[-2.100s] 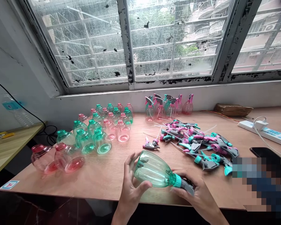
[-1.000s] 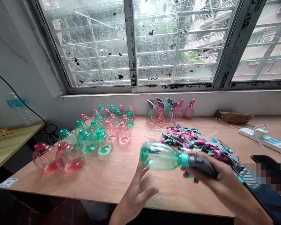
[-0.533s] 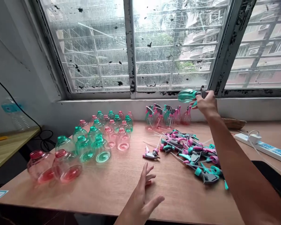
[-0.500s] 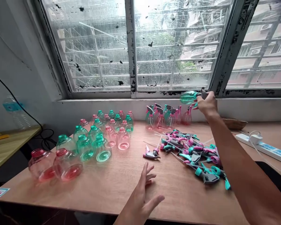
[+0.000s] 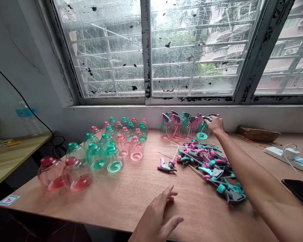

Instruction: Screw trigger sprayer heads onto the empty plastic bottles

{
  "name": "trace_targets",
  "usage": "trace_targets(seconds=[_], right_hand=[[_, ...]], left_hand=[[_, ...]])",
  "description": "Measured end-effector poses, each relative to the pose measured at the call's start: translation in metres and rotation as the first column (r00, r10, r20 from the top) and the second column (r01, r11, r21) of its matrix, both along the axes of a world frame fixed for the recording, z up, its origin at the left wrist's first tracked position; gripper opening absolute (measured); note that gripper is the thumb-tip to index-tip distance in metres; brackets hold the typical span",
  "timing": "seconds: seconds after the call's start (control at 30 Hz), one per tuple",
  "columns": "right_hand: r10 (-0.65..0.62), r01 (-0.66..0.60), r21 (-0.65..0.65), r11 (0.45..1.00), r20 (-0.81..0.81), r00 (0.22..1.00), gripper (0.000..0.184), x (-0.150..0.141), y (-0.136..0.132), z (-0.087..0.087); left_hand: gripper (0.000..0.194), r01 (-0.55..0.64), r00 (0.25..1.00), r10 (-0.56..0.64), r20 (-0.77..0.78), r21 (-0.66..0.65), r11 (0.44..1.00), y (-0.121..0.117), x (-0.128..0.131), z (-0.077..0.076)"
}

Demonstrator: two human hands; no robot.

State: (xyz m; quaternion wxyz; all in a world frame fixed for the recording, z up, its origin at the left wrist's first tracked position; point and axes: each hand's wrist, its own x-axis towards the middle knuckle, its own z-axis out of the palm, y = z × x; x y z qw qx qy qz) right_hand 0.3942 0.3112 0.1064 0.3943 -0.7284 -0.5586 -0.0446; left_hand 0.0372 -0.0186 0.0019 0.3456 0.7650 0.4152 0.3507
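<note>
My right hand [image 5: 215,124] is closed round the sprayer top of a green spray bottle [image 5: 202,130], which stands upright at the right end of a group of spray bottles [image 5: 176,127] by the wall. My left hand [image 5: 158,212] hovers over the front of the table, fingers apart and holding nothing. Nearest to it lies a single pink and grey trigger sprayer [image 5: 167,166]. A heap of pink, green and grey trigger sprayers [image 5: 209,159] with thin tubes spreads under my right forearm.
Open-necked pink and green bottles [image 5: 113,161] stand in rows on the left of the table [image 5: 121,205]. A power strip [image 5: 290,158], a black phone [image 5: 299,193] and a brown packet [image 5: 257,133] lie on the right. The window wall bounds the back.
My right hand has lowered the green spray bottle from a tilted hold in the air to upright beside the other spray bottles. My left hand stays open, nearly in place.
</note>
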Motion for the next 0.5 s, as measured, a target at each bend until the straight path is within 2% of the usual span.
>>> trace_targets(seconds=[0.2,0.5], right_hand=[[-0.012,0.005,-0.072,0.997,-0.094,0.996,0.026,-0.007,0.013,-0.006],[0.020,-0.049,-0.159,0.986,-0.181,0.983,0.033,0.004,0.023,-0.004]], left_hand=[[0.081,-0.008,0.999,0.010,-0.049,0.026,1.000,-0.001,0.002,0.002],[0.083,-0.011,0.997,0.015,-0.071,0.045,0.999,-0.002,0.004,0.002]])
